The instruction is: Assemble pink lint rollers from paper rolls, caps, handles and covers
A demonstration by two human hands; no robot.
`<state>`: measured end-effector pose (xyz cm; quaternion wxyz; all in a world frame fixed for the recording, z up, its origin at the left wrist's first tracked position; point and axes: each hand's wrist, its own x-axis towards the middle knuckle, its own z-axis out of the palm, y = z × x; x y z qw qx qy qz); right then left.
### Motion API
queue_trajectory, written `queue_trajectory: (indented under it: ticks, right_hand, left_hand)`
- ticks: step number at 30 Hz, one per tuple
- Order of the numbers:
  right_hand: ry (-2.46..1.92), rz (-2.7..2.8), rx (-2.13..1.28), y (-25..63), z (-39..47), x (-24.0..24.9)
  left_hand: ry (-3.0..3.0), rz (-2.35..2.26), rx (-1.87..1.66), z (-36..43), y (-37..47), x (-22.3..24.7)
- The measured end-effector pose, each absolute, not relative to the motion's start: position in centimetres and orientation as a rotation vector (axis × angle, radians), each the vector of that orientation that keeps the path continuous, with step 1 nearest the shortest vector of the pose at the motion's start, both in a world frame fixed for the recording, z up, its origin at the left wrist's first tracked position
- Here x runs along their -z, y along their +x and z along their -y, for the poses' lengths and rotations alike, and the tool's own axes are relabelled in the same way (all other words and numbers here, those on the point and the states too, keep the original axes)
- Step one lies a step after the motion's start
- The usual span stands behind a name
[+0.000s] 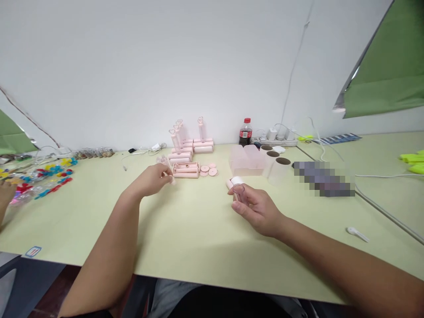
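Observation:
My right hand (260, 212) is closed around a clear pink tube handle (241, 194) with a rounded loop at its end. A pink-and-white roller (236, 180) shows just beyond the fingers; whether it is joined to the tube I cannot tell. My left hand (154, 180) pinches a small pale pink piece (173, 180), mostly hidden by the fingertips. Beside that hand lies an open pink holder (186, 170), with several round pink discs (209, 170) to its right. Behind stand several pink rollers (180, 150) with upright clear handles topped by heart-shaped loops.
Translucent pink covers (247, 160) and white rolls with brown cores (281, 170) stand right of centre. Behind them are a cola bottle (245, 132) and a power strip (274, 142). An earbud (357, 234) lies at right. Another person's hand (5, 196) is near colourful pieces (49, 179).

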<state>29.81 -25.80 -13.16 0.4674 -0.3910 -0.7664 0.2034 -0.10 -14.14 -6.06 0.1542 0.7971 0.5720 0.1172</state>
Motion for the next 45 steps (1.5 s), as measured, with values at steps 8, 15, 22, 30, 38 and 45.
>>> queue_trajectory:
  ticks: [8, 15, 22, 30, 38, 45]
  right_hand:
    - [-1.105, 1.980, -0.491, 29.5, 25.9, 13.1]
    - [-1.148, 2.123, -0.376, 29.7, 25.8, 12.2]
    - [-1.226, 2.205, -0.337, 29.8, 25.6, 12.4]
    - [-1.252, 2.340, -0.271, 30.1, 25.6, 13.0]
    - [-1.257, 2.371, -0.309, 29.9, 25.5, 13.0]
    - [-1.252, 2.356, -0.354, 30.0, 25.6, 12.7]
  left_hand:
    - [1.907, -0.738, -0.769, 18.8, 6.8, 8.2]
    - [1.933, -0.664, -0.744, 20.2, 8.1, 9.2]
    - [2.186, -0.743, -0.455, 19.6, 7.5, 9.0]
    - [2.410, -0.619, -0.209, 19.1, 7.1, 9.0]
    - [2.490, -0.617, -0.190, 19.2, 7.4, 9.5]
    - [2.477, -0.613, -0.221, 19.3, 7.4, 9.5]
